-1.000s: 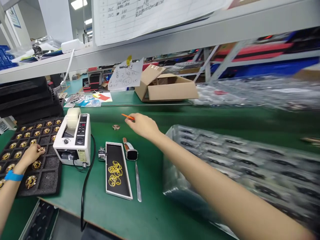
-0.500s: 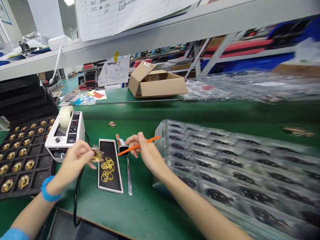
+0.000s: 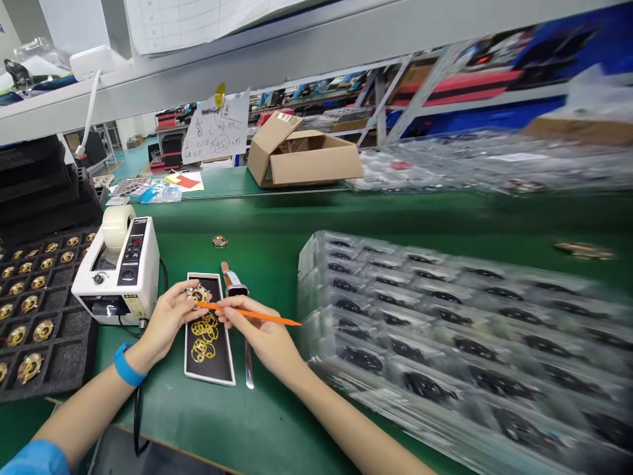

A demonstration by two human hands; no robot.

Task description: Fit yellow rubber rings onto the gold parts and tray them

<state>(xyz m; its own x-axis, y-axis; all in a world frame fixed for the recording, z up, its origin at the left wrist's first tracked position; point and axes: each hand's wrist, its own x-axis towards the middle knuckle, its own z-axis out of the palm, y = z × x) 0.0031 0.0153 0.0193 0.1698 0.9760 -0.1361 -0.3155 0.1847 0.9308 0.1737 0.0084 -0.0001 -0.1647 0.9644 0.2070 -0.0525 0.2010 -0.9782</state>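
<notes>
My left hand [image 3: 167, 322] pinches a round gold-and-silver watch part [image 3: 198, 293] over the upper end of a small white-rimmed tray [image 3: 210, 380]. Between the fingers of my right hand [image 3: 262, 336] is a thin orange pry stick [image 3: 274, 320], its left tip at the round part's lower edge. Whether the tip touches the part I cannot tell. Yellow rings [image 3: 204, 340] lie loosely on the tray's black bottom. Just right of the tray lies a smartwatch [image 3: 237, 289] with its strap stretched out, partly hidden behind my right hand.
A white tape dispenser [image 3: 121, 277] stands left of the tray, its black cable [image 3: 137, 422] running down the table. Beyond it, a black foam tray [image 3: 66, 343] holds several round gold parts. Stacked clear blister trays [image 3: 395, 330] fill the right side. An open cardboard box [image 3: 316, 165] stands behind.
My left hand has brought the round part up over the tray. My right hand has moved left, bringing the orange stick's tip to the part. The view has shifted slightly.
</notes>
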